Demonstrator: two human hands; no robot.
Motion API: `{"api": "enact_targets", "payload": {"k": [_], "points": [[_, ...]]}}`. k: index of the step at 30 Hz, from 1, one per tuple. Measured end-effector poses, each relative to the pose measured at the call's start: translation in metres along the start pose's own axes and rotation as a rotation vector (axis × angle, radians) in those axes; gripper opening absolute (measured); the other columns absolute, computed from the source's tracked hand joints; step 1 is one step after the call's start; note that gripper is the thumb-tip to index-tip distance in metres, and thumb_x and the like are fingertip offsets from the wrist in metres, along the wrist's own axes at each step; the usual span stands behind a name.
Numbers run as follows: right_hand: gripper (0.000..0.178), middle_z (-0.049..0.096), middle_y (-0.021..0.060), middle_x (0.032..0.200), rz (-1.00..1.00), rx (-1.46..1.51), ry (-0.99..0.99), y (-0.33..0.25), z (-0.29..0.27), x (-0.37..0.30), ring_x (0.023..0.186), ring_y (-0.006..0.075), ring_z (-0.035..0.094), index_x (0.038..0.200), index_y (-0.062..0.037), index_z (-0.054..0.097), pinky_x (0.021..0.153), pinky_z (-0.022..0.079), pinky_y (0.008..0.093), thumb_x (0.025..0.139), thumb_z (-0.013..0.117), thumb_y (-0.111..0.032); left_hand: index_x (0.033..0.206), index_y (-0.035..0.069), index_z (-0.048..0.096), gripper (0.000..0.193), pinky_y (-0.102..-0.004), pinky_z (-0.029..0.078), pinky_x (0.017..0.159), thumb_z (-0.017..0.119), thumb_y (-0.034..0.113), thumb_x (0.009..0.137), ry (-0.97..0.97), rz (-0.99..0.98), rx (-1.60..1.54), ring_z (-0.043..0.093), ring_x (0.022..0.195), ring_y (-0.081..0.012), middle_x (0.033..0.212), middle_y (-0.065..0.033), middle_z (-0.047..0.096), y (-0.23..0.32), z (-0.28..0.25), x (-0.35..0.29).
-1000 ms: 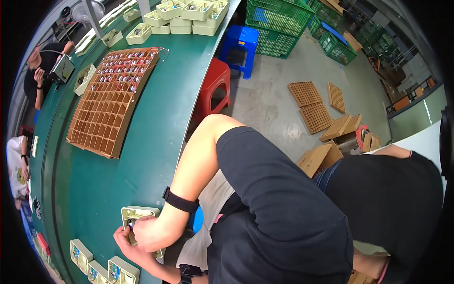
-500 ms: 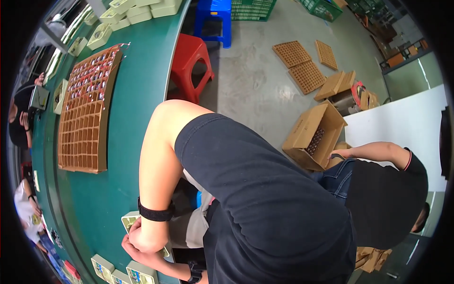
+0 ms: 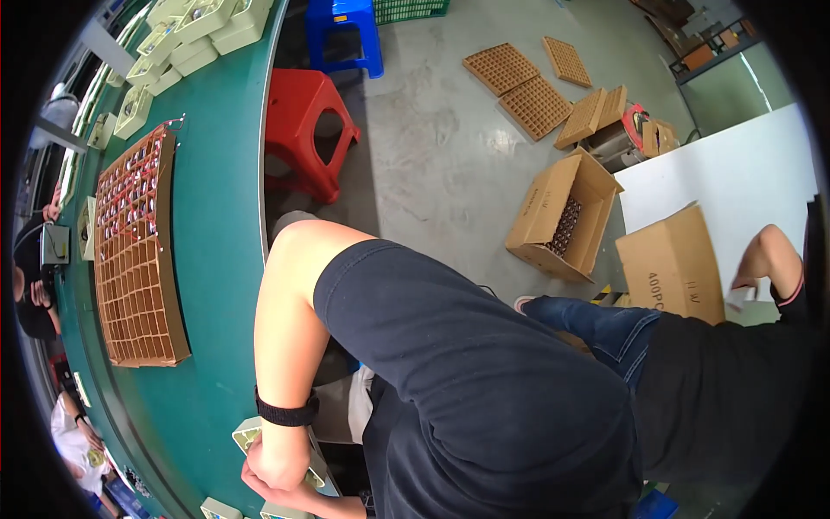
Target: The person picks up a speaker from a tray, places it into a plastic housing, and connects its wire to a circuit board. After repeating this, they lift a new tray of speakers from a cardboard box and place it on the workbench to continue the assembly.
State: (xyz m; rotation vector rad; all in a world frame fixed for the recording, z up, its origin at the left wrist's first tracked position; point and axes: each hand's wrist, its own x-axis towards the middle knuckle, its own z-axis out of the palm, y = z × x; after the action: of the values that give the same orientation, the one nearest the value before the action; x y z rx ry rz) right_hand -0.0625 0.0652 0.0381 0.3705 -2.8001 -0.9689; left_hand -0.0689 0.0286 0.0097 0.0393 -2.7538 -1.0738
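My right hand, with a black band on its wrist, curls over a small pale green tray at the near edge of the green table. My left hand comes in from the lower edge and lies right under the right one, against the same tray. Its fingers are partly hidden. Two more pale green trays sit just beside the hands. My dark-sleeved upper arm and torso fill the middle of the view.
A long cardboard grid tray, partly filled, lies on the table. Pale green boxes are stacked at its far end. A red stool, a blue stool, an open carton and loose grid trays stand on the floor. Another person's arm rests on a closed carton.
The view has swung, so the grid tray and stools sit further left and the cartons have come into sight. Both hands stay at the pale green tray.
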Motion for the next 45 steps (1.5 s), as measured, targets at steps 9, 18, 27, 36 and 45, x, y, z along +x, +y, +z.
{"api": "enact_targets", "payload": {"k": [9, 18, 27, 36, 45], "points": [[0.025, 0.07, 0.0173, 0.104, 0.002, 0.029, 0.027, -0.007, 0.005, 0.002, 0.093, 0.029, 0.067, 0.105, 0.0008, 0.068, 0.087, 0.054, 0.0434, 0.087, 0.067, -0.016, 0.109, 0.001, 0.06, 0.026, -0.0376, 0.05, 0.092, 0.07, 0.013, 0.088, 0.014, 0.028, -0.013, 0.061, 0.103, -0.026, 0.116, -0.012, 0.062, 0.011, 0.002, 0.0], [0.028, 0.064, 0.0147, 0.092, -0.083, 0.174, 0.146, 0.002, -0.003, -0.006, 0.087, 0.0297, 0.069, 0.093, 0.0041, 0.061, 0.084, 0.058, 0.045, 0.076, 0.069, -0.016, 0.108, 0.0, 0.06, 0.025, -0.0371, 0.05, 0.091, 0.07, 0.012, 0.088, 0.039, 0.031, -0.027, 0.061, 0.101, -0.0262, 0.113, -0.012, 0.063, 0.006, -0.009, -0.009], [0.029, 0.069, 0.0148, 0.097, -0.384, 0.56, 0.139, 0.055, 0.023, 0.021, 0.087, 0.0314, 0.072, 0.096, 0.0012, 0.067, 0.082, 0.058, 0.0453, 0.077, 0.072, -0.019, 0.106, 0.0, 0.059, 0.024, -0.0367, 0.05, 0.091, 0.07, 0.01, 0.087, 0.051, 0.039, 0.001, 0.061, 0.099, -0.0264, 0.11, -0.0119, 0.063, 0.02, -0.013, -0.011], [0.02, 0.075, 0.0105, 0.09, -1.074, 0.885, 0.323, 0.13, 0.078, 0.034, 0.081, 0.0268, 0.074, 0.097, -0.001, 0.074, 0.067, 0.056, 0.0459, 0.087, 0.067, -0.016, 0.106, 0.0, 0.06, 0.026, -0.0363, 0.05, 0.088, 0.07, 0.005, 0.083, 0.039, 0.157, 0.01, 0.063, 0.095, -0.0309, 0.103, -0.0147, 0.063, 0.03, -0.016, -0.012], [0.011, 0.072, 0.0136, 0.096, -1.017, 1.246, 0.514, 0.134, 0.087, 0.02, 0.085, 0.035, 0.071, 0.089, -0.0055, 0.075, 0.074, 0.057, 0.0455, 0.078, 0.074, -0.009, 0.097, 0.002, 0.058, 0.022, -0.0387, 0.053, 0.081, 0.074, 0.002, 0.081, 0.137, 0.067, 0.063, 0.063, 0.092, -0.0323, 0.103, -0.0147, 0.063, 0.033, -0.032, -0.021]]}}
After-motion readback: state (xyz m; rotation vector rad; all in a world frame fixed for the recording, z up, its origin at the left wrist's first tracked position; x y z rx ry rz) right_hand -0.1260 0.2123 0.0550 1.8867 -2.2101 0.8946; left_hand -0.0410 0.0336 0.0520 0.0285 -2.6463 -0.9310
